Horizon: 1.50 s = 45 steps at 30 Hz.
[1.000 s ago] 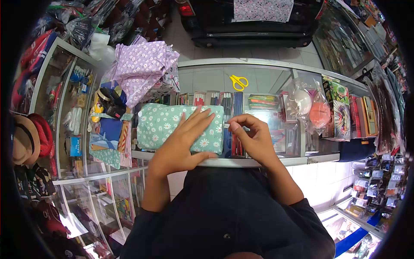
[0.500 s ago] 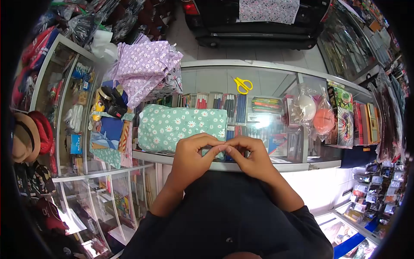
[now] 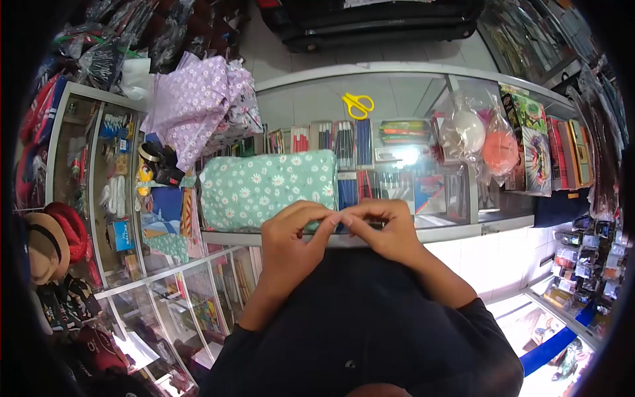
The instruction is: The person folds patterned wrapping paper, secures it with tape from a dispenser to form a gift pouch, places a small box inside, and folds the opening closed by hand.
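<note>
My left hand [image 3: 295, 233] and my right hand [image 3: 383, 228] meet fingertip to fingertip above the front edge of the glass counter. Thumbs and forefingers of both are pinched together. Whatever they hold, if anything, is too small to make out. Just behind my left hand lies a bundle wrapped in green daisy-print paper [image 3: 268, 188], its near right corner partly hidden by my fingers. Farther back on the glass rest yellow-handled scissors [image 3: 358, 106].
Purple floral wrapped items [image 3: 192, 99] are piled at the back left of the glass counter [image 3: 291, 106]. Pens and pencils [image 3: 344, 142] show beneath the glass. Bagged balls [image 3: 499, 149] and upright boxes [image 3: 534, 149] stand to the right. A black car [image 3: 377, 30] is beyond.
The view has shifted, so the counter and its goods sit a little higher and mostly farther left. My hands stay pinched together, with the fingertips slightly changed in position.
</note>
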Motion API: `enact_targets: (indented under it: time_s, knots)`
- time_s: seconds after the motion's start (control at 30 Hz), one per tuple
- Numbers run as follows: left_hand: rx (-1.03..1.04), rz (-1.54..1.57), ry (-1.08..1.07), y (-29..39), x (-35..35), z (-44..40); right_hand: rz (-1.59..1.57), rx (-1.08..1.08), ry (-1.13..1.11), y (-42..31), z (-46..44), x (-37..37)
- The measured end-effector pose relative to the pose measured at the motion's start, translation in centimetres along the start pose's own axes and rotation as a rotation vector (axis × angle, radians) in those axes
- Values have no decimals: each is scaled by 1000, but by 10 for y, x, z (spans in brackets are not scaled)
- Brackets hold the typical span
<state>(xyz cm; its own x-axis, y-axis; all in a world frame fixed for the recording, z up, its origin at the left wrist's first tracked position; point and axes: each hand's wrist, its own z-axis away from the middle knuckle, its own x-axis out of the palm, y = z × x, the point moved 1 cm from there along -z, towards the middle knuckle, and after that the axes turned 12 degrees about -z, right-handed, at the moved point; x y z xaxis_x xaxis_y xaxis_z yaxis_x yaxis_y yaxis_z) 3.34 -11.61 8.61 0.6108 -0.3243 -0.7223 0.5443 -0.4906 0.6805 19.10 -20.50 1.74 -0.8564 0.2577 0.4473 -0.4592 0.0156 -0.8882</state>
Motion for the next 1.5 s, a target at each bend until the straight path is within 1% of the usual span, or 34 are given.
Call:
enact_targets:
  time_s: [0.03, 0.1, 0.13, 0.17, 0.2, 0.23, 0.3, 0.33, 0.37, 0.4, 0.43, 0.47, 0.5, 0.53, 0.57, 0.63, 0.7, 0.73, 0.83, 0.93, 1.0, 1.17, 1.37, 1.43, 1.47, 1.5]
  knots:
    - [-27, 25, 20, 2, 1, 1, -3, 12, 5, 0, 1, -1]
    - [-52, 35, 16, 3, 3, 4, 56, -83, -12, -3, -1, -4]
    - [-91, 79, 4, 4, 3, 4, 54, -83, -12, -1, -1, -4]
    - [-128, 123, -6, 4, 3, 4, 50, -133, -16, 0, 0, -3]
    - [-127, 121, -4, 5, 2, 5, 47, -184, -21, 1, -1, -3]
    - [-120, 113, -29, 5, 1, 5, 45, -184, -22, 0, -1, -3]
    - [-116, 101, -51, 3, 0, 4, 81, -147, -46, -1, -1, -5]
    - [-94, 109, -6, 2, 0, 3, 79, -147, -49, -1, -1, -8]
    - [-73, 117, 38, 0, 0, 2, 50, -82, -31, 0, -1, -10]
    - [-74, 116, 38, -3, 0, 0, 23, -16, -10, 2, -2, -12]
    - [-2, 49, 94, -6, -2, -3, 21, -12, -9, 4, -3, -14]
    - [72, -17, 151, -9, -3, -7, 4, 50, 33, 8, -7, -15]
    - [70, -18, 148, -13, -3, -11, -14, 111, 76, 13, -11, -17]
    - [150, -92, 167, -16, -3, -16, 7, 97, 86, 16, -15, -16]
    - [230, -166, 186, -19, -3, -20, 5, 102, 88, 16, -18, -15]
    - [239, -199, 149, -29, 1, -23, -66, 137, 64, 13, -22, -13]
    - [349, -241, 146, -36, 5, -26, -91, 182, 54, 9, -26, -11]
    - [346, -240, 141, -38, 8, -26, -114, 226, 42, 8, -27, -10]
    - [327, -165, 148, -40, 12, -25, -150, 226, 29, 16, -29, -10]
    - [329, -198, 123, -40, 10, -23, -147, 252, 34, 15, -31, -8]
    - [375, -266, 129, -44, 11, -23, -144, 257, 34, 15, -32, -7]
    - [399, -288, 134, -45, 13, -24, -146, 290, 34, 13, -32, -5]
    - [383, -261, 137, -44, 15, -22, -214, 329, 93, 17, -30, -3]
    - [368, -246, 133, -43, 15, -23, -284, 441, 122, 5, -30, -1]
    - [367, -242, 130, -43, 16, -23, -285, 441, 122, 3, -30, -1]
    - [365, -237, 126, -43, 16, -23, -302, 485, 132, 1, -30, -1]
